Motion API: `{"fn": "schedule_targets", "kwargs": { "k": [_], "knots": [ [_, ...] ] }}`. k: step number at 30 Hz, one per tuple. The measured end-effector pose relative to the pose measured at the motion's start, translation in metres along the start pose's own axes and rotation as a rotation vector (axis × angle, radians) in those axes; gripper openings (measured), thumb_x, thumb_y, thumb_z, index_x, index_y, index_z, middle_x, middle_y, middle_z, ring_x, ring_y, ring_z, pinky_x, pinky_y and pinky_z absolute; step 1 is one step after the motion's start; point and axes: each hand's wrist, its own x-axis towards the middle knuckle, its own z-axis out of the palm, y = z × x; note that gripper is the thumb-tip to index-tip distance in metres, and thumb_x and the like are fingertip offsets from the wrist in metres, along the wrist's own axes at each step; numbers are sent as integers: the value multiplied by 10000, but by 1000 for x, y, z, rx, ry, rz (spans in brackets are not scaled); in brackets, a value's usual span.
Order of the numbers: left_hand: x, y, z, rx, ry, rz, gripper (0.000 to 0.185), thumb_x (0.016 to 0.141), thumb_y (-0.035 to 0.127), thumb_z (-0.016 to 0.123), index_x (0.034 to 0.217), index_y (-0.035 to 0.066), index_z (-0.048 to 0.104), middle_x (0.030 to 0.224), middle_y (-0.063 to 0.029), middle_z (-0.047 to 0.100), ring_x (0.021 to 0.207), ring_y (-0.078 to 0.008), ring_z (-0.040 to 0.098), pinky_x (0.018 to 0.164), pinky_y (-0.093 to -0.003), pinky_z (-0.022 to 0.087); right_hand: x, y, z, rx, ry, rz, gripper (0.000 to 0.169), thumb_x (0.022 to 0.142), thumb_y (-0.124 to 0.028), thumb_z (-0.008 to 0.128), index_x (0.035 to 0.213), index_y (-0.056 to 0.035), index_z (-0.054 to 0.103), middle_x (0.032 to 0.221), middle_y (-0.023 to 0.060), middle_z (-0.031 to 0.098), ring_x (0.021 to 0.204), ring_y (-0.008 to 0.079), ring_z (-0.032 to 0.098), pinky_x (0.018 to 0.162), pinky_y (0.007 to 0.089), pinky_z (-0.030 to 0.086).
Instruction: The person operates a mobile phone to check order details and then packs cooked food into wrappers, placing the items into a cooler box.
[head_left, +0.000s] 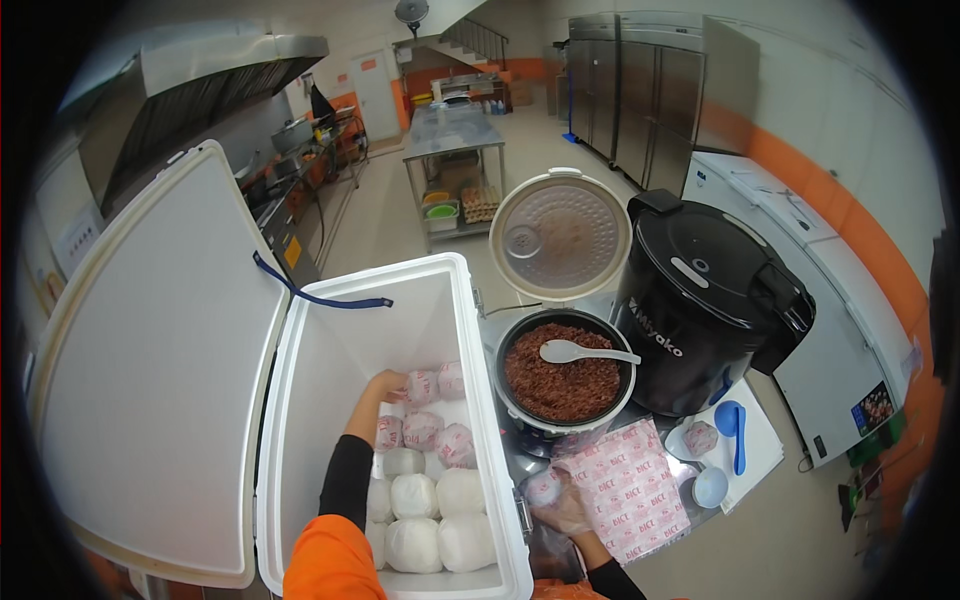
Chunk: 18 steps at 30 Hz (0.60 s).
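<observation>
My left hand (388, 385) reaches down inside a white cooler box (469, 360), its fingers at a paper-wrapped rice ball (421, 388) with pink print. Several similar printed bundles and plain white wrapped bundles (414, 496) lie in the cooler. Right of the box, my right hand (564, 510) is around another printed wrapped ball (543, 488), beside a stack of printed wrapping paper (630, 487). Above the stack stands an open rice cooker (501, 390) full of reddish-brown rice (555, 390), a white rice paddle (589, 352) lying on the rice.
The cooler's lid (165, 360) stands open at left, held by a blue strap (330, 301). A black Miyako rice cooker (675, 315) stands at right. Below it are a wrapped ball (701, 438), a blue scoop (739, 435) and a light blue cup (710, 487). A steel table (456, 131) stands beyond.
</observation>
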Motion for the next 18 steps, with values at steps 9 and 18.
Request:
{"fn": "schedule_targets", "kwargs": {
  "k": [9, 18],
  "knots": [
    [-317, 150, -34, 476, -903, 837, 483, 984, 357, 485, 1295, -12, 504, 1193, -164, 633, 1135, -236, 588, 959, -351, 462, -58, -125, -144, 816, 306, -501, 983, 636, -83, 863, 1397, 24, 250, 1137, 158, 565, 1035, 229, 603, 860, 370, 527],
    [-434, 153, 91, -126, -430, 1132, 695, 676, 140, 855, 1274, 17, 524, 1130, -63, 611, 1069, -126, 562, 903, -298, 478, -40, -204, -158, 66, 862, -876, 872, 708, -356, 798, 1368, 19, 368, 1298, 209, 477, 1152, 385, 496, 977, 449, 405]
  ]
}}
